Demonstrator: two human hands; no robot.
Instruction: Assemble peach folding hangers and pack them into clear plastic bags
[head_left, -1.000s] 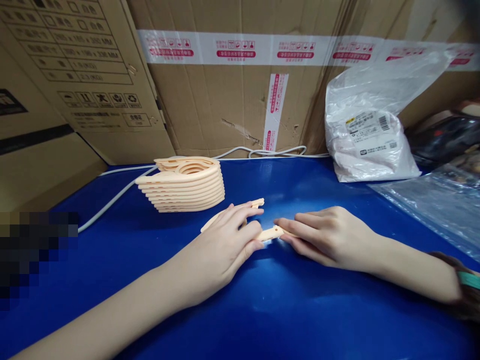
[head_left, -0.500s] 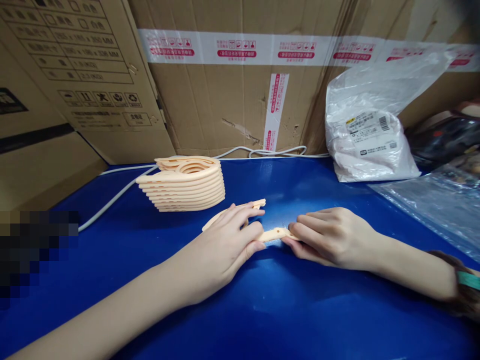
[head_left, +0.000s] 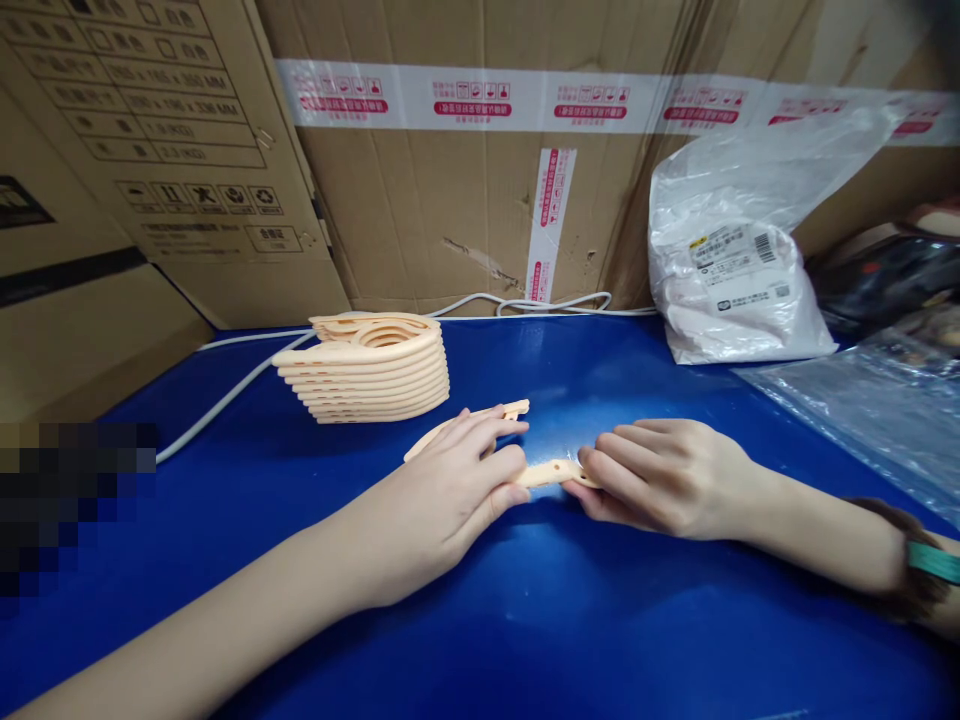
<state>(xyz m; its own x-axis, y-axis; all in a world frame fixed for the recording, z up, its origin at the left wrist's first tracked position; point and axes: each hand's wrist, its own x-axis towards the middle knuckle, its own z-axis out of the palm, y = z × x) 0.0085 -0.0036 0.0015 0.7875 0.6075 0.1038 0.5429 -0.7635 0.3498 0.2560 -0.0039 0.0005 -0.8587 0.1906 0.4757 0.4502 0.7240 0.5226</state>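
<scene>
My left hand (head_left: 457, 475) lies over a peach-coloured curved plastic piece (head_left: 546, 474), its fingers wrapped on it and pressing it to the table. One end of the piece shows beyond the fingertips at the back; the nearer arm, with small holes, runs out to the right. My right hand (head_left: 667, 475) pinches the tip of that nearer arm between thumb and fingers. Something small, clear and shiny shows by the right fingertips, too small to name. To the left behind my hands stands a stack of like peach plastic pieces (head_left: 375, 375), nested one on another.
The table has a blue surface (head_left: 510, 640). Large cardboard boxes (head_left: 420, 210) rise along its back and left. A white cable (head_left: 240, 385) runs along the rear edge. At the back right sit a white plastic bag (head_left: 739, 290) with a label and clear plastic film (head_left: 862, 410).
My right fingers have shifted slightly at the arm's tip, baring a hole near its end. My left hand and the stack stay put.
</scene>
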